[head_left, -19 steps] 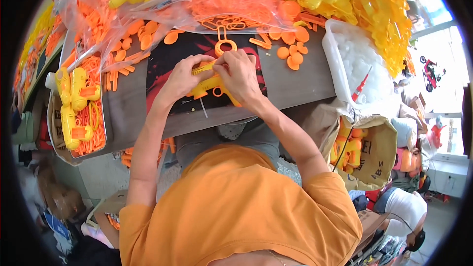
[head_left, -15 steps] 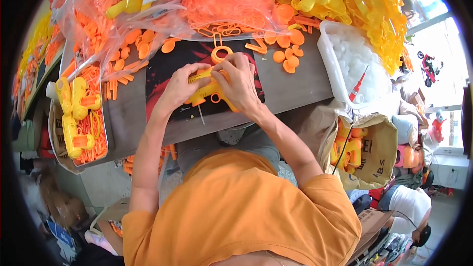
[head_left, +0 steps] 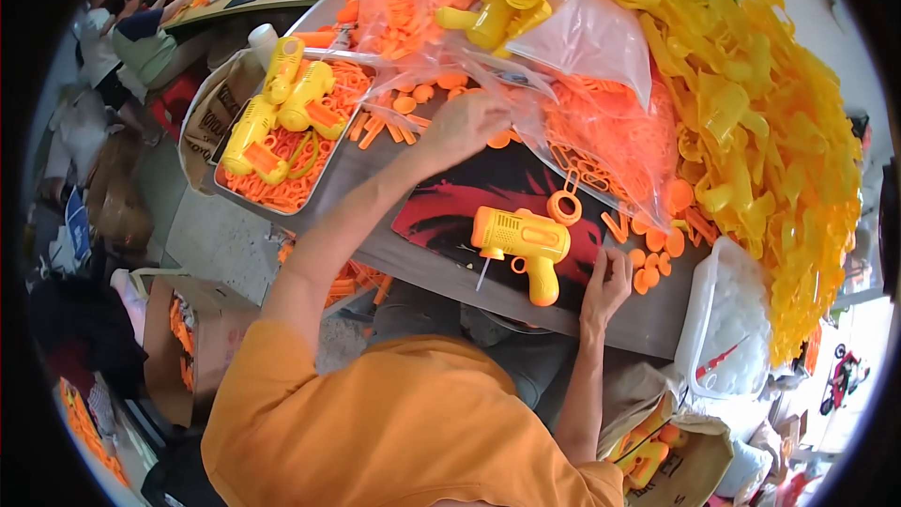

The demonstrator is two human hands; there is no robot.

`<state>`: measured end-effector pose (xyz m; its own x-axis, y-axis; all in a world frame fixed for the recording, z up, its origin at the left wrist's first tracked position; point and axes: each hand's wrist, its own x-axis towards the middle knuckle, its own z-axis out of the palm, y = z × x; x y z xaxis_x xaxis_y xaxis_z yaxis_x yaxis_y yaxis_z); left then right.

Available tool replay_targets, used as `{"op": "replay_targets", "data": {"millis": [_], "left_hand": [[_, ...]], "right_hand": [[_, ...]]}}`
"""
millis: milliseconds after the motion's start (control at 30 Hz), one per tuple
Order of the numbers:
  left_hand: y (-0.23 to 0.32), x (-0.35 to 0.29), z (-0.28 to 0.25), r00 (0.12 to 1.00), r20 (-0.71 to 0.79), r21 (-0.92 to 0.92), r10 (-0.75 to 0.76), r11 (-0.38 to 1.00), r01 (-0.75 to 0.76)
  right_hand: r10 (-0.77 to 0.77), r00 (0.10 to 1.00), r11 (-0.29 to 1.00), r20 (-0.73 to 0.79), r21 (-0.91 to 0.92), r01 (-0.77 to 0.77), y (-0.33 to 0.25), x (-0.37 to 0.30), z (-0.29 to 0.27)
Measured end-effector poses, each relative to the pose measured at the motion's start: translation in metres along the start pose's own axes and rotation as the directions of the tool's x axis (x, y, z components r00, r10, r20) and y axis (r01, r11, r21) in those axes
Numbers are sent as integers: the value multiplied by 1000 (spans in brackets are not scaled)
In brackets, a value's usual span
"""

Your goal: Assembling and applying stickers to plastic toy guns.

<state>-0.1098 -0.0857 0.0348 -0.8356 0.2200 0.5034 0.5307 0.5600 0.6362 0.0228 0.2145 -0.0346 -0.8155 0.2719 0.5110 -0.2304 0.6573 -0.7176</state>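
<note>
Toy gun between both hands' fingers

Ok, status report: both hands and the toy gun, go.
Left hand reaching into the clear bags of orange parts. Right hand fingering loose orange discs. Yellow toy gun lying free on dark mat, unobstructed.

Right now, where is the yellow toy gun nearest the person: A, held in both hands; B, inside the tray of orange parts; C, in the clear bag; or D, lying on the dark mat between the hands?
D: the yellow toy gun lies alone on the dark mat, with the left hand up at the clear bags and the right hand by the orange discs.
</note>
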Motion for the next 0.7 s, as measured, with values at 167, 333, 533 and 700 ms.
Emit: {"op": "replay_targets", "data": {"millis": [167,333,533,700], "left_hand": [[-46,48,-8,989,-142,184,37,983,-10],[-66,73,7,961,17,546,276,802,-240],[-65,81,34,980,35,598,198,782,-179],[-68,92,46,976,18,681,219,712,-173]], "right_hand": [[-14,1000,1000,19,3,14,3,5,7],[-16,1000,999,10,-27,17,3,4,7],[8,999,999,40,-38,-6,-3,5,6],[-12,999,999,50,-31,13,-2,5,6]]}}
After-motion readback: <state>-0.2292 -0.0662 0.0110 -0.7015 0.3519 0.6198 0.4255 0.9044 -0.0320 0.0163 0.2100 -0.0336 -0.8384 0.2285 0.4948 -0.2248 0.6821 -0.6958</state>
